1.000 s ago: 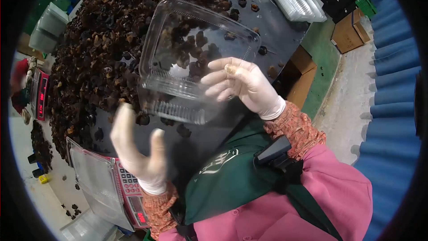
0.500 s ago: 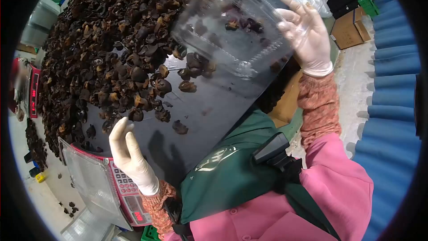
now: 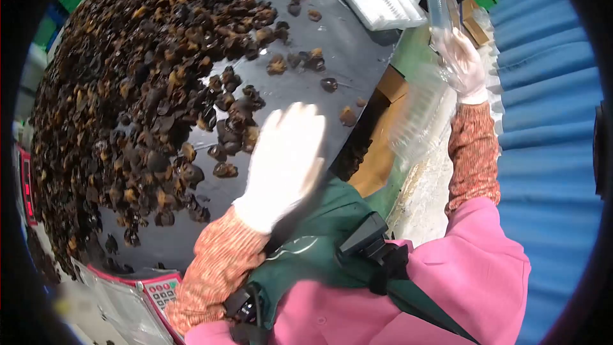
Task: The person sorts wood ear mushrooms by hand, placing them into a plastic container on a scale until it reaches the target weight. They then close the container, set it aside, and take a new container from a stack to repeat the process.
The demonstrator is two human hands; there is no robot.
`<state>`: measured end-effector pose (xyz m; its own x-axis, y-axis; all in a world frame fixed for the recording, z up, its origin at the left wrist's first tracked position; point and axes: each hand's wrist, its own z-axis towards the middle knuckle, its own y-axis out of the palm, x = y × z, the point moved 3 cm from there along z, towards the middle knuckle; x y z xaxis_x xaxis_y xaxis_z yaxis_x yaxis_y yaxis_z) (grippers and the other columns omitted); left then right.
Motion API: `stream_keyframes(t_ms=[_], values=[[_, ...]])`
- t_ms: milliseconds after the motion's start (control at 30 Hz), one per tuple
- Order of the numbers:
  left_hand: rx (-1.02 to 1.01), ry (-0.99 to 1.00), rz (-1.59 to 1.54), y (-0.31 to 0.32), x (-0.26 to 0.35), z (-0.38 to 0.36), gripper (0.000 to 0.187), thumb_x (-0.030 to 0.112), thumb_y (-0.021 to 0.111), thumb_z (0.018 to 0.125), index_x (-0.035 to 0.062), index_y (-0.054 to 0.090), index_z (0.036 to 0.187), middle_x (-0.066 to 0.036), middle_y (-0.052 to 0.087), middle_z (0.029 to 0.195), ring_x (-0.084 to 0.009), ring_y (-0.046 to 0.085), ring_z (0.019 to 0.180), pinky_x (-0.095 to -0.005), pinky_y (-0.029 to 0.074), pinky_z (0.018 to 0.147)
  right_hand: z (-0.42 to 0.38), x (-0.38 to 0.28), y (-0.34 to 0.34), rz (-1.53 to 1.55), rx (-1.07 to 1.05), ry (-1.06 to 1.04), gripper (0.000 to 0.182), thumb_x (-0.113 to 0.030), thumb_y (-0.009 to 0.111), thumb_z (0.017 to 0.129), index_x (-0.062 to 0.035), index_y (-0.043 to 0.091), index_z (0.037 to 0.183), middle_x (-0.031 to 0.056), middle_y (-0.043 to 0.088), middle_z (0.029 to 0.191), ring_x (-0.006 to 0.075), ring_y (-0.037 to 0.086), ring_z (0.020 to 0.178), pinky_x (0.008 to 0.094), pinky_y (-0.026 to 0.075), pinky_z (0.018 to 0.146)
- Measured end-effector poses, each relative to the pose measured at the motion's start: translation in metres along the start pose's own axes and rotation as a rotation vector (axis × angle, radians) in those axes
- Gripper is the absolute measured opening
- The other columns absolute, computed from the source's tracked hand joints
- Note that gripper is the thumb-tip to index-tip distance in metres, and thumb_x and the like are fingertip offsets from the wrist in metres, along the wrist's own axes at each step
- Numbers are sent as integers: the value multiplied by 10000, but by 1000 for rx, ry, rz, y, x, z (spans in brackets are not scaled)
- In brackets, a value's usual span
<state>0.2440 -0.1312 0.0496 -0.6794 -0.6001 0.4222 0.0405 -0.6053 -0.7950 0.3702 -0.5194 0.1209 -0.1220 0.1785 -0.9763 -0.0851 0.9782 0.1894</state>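
Note:
My right hand (image 3: 465, 67), in a white glove, grips a clear plastic clamshell box (image 3: 440, 3) beyond the table's right edge. Part of the box is blurred and hangs toward the floor below the hand. My left hand (image 3: 284, 163), also gloved, is stretched out flat over the near part of the dark table, palm down, holding nothing. Just left of its fingers lie the nearest pieces of a wide heap of dark brown, curled wood ear mushrooms (image 3: 153, 102). A few loose pieces lie farther right.
A stack of clear plastic trays (image 3: 383, 3) stands at the table's far right corner. A red-edged scale (image 3: 159, 291) is at the near left, another display (image 3: 27, 185) at the far left. An open cardboard box (image 3: 377, 147) sits beside the table, and a blue curtain (image 3: 543, 121) hangs at right.
My right hand has swung the clamshell box from over the table to beyond its right edge. My left hand has moved right from near the scale and flattened out. The view has shifted.

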Motion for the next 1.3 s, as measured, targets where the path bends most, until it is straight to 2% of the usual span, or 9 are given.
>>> stream_keyframes(t_ms=[167,267,400,567,733,867,1000,1100,1300], values=[[-210,252,-11,82,27,62,823,357,751,814,9,426,1485,-221,422,1540,-382,359,1458,-577,232,1203,-72,10,-17,211,91,129,533,-313,380,1088,116,451,1396,53,608,691,123,522,471,238,431,437],[98,13,-67,76,3,84,830,408,731,850,-14,414,1491,-253,402,1543,-419,335,1461,-593,216,1202,-90,13,-38,68,403,102,535,-299,388,1084,131,444,1396,57,622,707,119,538,494,237,439,456],[383,-391,102,100,-94,86,749,376,714,909,-59,442,1454,-295,495,1444,-457,446,1359,-520,331,1154,-90,12,-54,217,317,103,537,-278,401,1080,145,422,1411,58,623,713,106,544,502,230,425,443],[312,-125,-239,123,-44,116,348,186,686,855,12,611,1147,-196,633,1089,-399,591,1062,-483,471,954,-86,20,-47,345,352,126,541,-271,413,1078,154,407,1414,72,614,701,115,522,477,229,408,415],[36,-86,-649,162,49,91,517,218,677,929,3,548,1382,-258,543,1402,-424,481,1351,-476,372,1160,-108,29,-51,286,347,91,557,-287,410,1081,169,411,1401,77,610,688,114,533,482,231,421,424],[174,50,-377,120,24,95,618,226,672,942,-38,454,1456,-290,442,1499,-428,407,1416,-491,321,1189,-121,39,-49,337,387,126,551,-285,405,1083,173,424,1389,75,609,680,114,533,475,231,424,421],[362,-323,55,124,-47,100,684,297,659,946,-107,420,1443,-355,423,1481,-507,387,1398,-512,299,1189,-115,41,-40,373,228,152,542,-300,387,1090,152,455,1381,84,627,685,123,553,460,236,447,405],[-109,-84,-203,136,-3,108,641,349,554,994,-101,439,1436,-352,442,1471,-465,381,1423,-503,272,1211,-105,37,-31,270,142,161,546,-322,371,1096,133,470,1382,104,657,713,140,603,480,238,483,411],[-164,211,-488,130,60,65,213,156,587,927,3,571,1074,-203,595,1015,-406,580,950,-502,482,862,-89,40,-14,307,-32,230,539,-346,393,1095,101,506,1374,110,695,763,144,657,550,241,535,493]])
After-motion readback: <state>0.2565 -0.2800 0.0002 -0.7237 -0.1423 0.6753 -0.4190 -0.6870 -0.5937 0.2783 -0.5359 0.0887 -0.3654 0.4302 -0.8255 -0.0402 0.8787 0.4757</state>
